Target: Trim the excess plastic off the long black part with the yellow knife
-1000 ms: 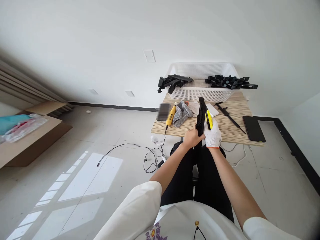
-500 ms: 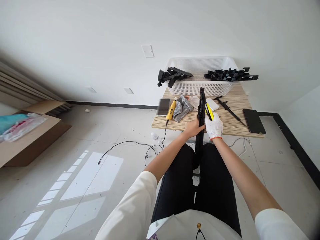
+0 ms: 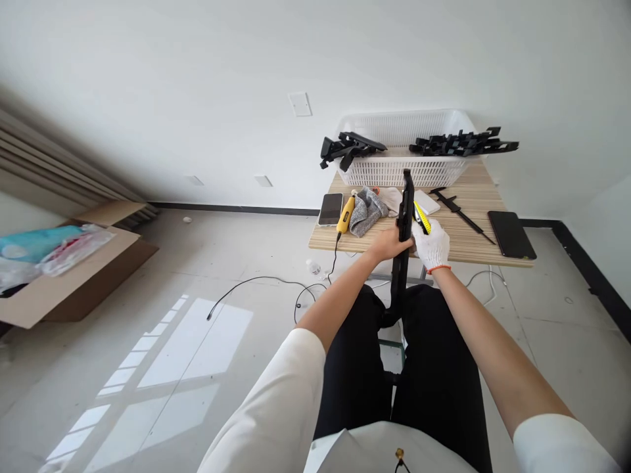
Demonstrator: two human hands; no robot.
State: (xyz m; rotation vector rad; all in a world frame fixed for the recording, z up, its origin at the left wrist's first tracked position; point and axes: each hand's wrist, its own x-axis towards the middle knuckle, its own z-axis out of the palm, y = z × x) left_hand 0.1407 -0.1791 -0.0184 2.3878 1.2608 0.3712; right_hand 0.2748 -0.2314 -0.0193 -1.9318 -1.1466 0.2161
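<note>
My bare left hand is closed around a long black plastic part, which stands nearly upright over the table's front edge with its lower end between my knees. My right hand, in a white knit glove with an orange cuff, grips a yellow utility knife close to the part's right side. Whether the blade touches the part I cannot tell. Behind my hands, a grey cloth and a yellow corded tool lie on the wooden table.
A white plastic basket at the back holds several black parts, some jutting over its rim. Black calipers and a dark phone lie at right, another phone at left. A cable trails across the floor near a cardboard box.
The view has shifted slightly left. The black part's lower end has turned a little, and the knife sits lower beside it, tilted more. Both hands keep their hold.
</note>
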